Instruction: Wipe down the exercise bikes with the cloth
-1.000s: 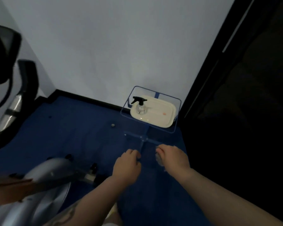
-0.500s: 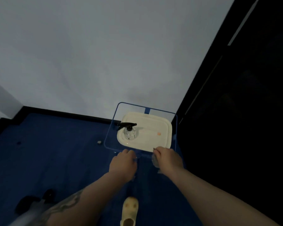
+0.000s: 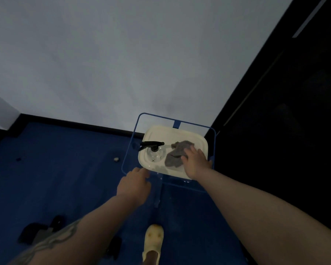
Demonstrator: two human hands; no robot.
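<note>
Your right hand lies with straight fingers on the grey cloth in the cream tray
Your left hand, at 7 o'clock of the tray, hangs relaxed, holding nothing; spray bottle at 9 o'clock of the cloth

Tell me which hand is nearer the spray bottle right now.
Left, narrowly. The left hand sits just below the spray bottle, fingertips near the white tray's front-left corner. The right hand rests on the grey cloth, on the bottle's other side.
</note>
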